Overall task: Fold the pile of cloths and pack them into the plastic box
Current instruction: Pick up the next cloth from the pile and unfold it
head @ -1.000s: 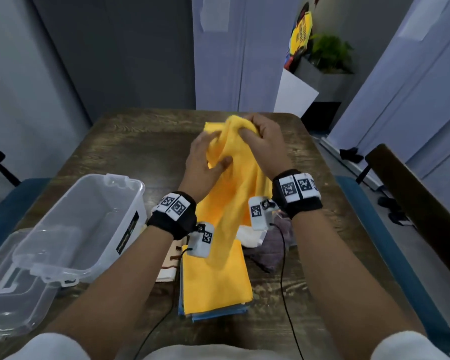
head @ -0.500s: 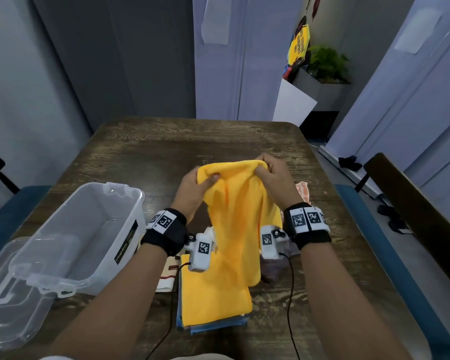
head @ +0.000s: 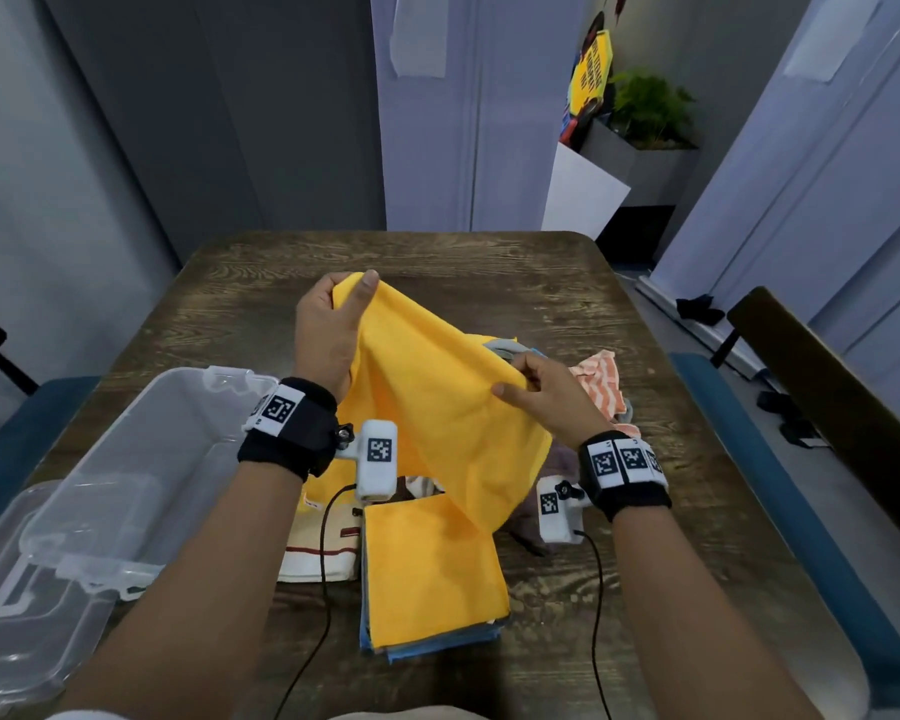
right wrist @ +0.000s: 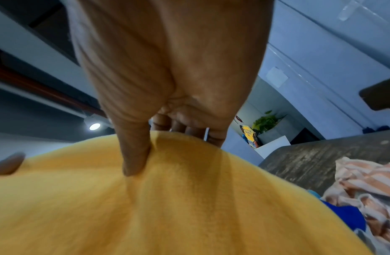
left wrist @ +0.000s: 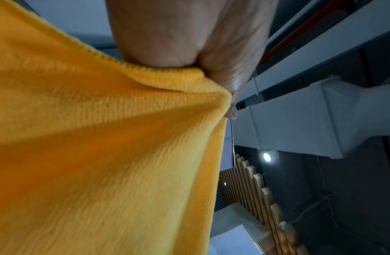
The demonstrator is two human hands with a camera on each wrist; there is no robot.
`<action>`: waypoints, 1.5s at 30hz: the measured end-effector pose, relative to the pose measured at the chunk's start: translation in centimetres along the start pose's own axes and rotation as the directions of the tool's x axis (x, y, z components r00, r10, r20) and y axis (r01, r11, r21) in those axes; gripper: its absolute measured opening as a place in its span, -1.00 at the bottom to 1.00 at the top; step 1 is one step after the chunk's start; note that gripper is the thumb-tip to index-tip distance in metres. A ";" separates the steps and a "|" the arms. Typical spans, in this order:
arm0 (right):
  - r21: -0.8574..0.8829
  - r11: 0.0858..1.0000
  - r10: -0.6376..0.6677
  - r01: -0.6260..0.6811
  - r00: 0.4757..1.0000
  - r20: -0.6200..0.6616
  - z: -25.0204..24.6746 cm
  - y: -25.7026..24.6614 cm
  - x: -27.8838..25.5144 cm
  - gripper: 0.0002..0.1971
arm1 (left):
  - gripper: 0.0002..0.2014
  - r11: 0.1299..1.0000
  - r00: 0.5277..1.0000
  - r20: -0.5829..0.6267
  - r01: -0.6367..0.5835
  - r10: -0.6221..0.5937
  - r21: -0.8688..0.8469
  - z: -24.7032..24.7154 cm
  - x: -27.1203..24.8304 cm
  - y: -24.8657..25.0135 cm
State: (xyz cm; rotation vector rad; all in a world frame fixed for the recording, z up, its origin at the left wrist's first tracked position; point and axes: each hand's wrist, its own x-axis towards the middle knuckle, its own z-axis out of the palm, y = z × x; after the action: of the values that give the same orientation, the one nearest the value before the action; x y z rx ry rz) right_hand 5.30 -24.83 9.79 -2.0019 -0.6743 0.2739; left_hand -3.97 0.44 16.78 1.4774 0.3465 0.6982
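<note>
A yellow cloth (head: 437, 407) hangs stretched between both hands above the table. My left hand (head: 333, 324) pinches its far upper corner, the thumb on the near face; the left wrist view shows the yellow cloth (left wrist: 115, 146) bunched under the left hand (left wrist: 189, 43). My right hand (head: 546, 392) pinches the cloth's edge lower and to the right, its thumb pressed on the yellow cloth (right wrist: 167, 198). Below lies a stack of folded cloths (head: 432, 574), yellow on top and blue beneath. The clear plastic box (head: 141, 459) stands open at the left.
Unfolded cloths lie behind the stack: an orange-striped cloth (head: 601, 381), a dark grey cloth (head: 557, 465) and a white cloth with red stripes (head: 318, 553). The box's lid (head: 17, 615) lies at the near left. A dark chair (head: 827, 407) stands at the table's right.
The hands have drawn apart, spreading the yellow cloth wide. The left hand went up and left, the right hand came down and right.
</note>
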 end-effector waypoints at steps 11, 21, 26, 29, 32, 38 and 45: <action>0.177 0.982 0.055 -0.071 0.994 0.094 1.1 0.0 -0.4 -0.60 | -0.85 0.992 0.979 -0.181 -0.074 0.091 0.102 -1.5 1.3 -0.1; 0.312 0.930 0.082 -0.194 0.937 0.340 0.6 0.5 -1.8 -0.79 | -0.69 0.991 0.915 -0.396 -0.027 0.077 0.131 -3.0 3.5 0.7; 0.137 0.953 0.170 -0.269 0.854 0.492 1.2 1.3 -1.8 -0.66 | -0.62 0.988 0.916 -0.388 -0.045 0.099 0.145 -3.1 3.6 0.2; 0.165 0.946 0.196 -0.279 0.898 0.395 1.1 1.8 -1.7 -0.57 | -0.72 0.990 0.928 -0.359 -0.066 0.106 0.121 -3.5 4.0 0.0; 0.211 0.938 0.225 -0.275 0.945 0.236 0.9 2.5 -1.1 -0.37 | -0.79 0.989 0.928 -0.347 -0.101 0.134 0.112 -3.6 4.3 0.1; 0.344 0.914 0.251 -0.217 0.966 -0.057 -0.2 1.9 -0.6 -0.67 | -0.92 0.965 0.920 -0.343 -0.110 0.190 0.238 -3.8 5.1 -0.3; 0.471 0.820 0.413 -0.324 0.906 -0.095 1.4 4.5 -1.1 -0.91 | -0.89 0.873 0.970 -0.232 0.055 0.068 0.485 -2.9 3.4 -4.2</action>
State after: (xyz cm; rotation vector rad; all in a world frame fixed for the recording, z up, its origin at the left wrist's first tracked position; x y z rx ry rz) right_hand 5.33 -26.07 5.11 -1.6669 -0.0691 0.4184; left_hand -2.28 5.06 13.09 1.8756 0.7518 0.8386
